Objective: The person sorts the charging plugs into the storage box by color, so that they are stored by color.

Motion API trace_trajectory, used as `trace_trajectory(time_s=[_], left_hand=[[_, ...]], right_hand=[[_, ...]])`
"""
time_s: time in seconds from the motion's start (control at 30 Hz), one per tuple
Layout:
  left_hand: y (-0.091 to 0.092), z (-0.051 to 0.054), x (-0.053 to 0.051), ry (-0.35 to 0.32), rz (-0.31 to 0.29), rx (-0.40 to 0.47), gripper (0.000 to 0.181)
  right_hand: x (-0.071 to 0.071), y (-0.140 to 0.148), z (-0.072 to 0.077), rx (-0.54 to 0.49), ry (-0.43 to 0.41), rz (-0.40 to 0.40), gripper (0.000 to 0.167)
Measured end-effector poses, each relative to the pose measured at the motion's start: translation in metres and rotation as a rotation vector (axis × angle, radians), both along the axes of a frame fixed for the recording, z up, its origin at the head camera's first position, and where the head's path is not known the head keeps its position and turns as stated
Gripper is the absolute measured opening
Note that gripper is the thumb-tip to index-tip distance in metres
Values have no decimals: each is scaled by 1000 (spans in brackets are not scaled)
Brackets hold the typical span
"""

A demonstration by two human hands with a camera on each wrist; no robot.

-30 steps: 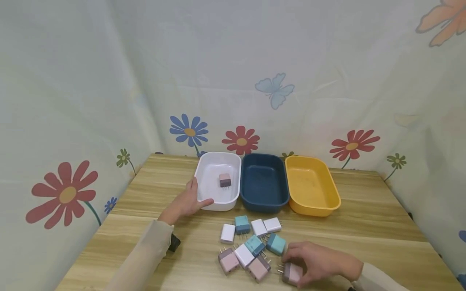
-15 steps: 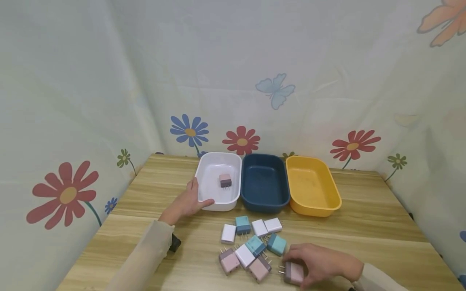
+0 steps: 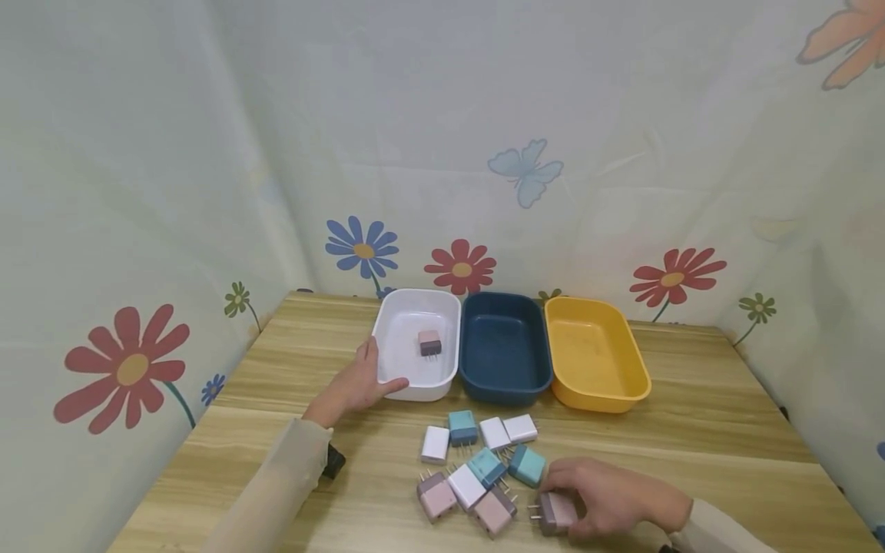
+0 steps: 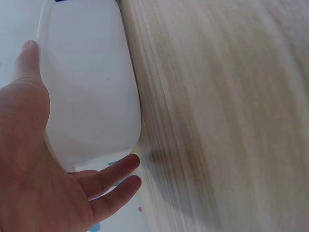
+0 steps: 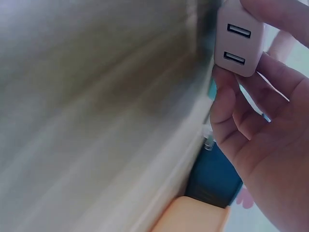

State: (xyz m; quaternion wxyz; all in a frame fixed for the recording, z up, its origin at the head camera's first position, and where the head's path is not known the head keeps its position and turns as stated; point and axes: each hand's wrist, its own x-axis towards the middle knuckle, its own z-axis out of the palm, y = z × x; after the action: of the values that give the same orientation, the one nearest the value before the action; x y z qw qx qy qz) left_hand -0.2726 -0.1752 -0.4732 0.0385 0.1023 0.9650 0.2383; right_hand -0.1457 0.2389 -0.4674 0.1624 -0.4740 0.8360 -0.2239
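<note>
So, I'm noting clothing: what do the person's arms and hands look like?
Plain cream fabric sleeves reach both wrists. The left hand and right hand wear no gloves. A small black device shows at the left wrist, a black edge by the right.

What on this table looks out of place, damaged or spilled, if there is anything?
Nothing stands out as damaged or spilled. The white bin, blue bin and yellow bin stand upright, side by side. The loose chargers in front of them lie at mixed angles, untidy but not clearly odd.
</note>
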Motion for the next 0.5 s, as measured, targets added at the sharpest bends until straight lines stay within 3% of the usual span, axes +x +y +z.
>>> trace_trajectory(time_s=[0.5], left_hand=[[1,4,3,6,0,2,114]], right_hand=[[-14,-8,27,-33,116,-101,47]])
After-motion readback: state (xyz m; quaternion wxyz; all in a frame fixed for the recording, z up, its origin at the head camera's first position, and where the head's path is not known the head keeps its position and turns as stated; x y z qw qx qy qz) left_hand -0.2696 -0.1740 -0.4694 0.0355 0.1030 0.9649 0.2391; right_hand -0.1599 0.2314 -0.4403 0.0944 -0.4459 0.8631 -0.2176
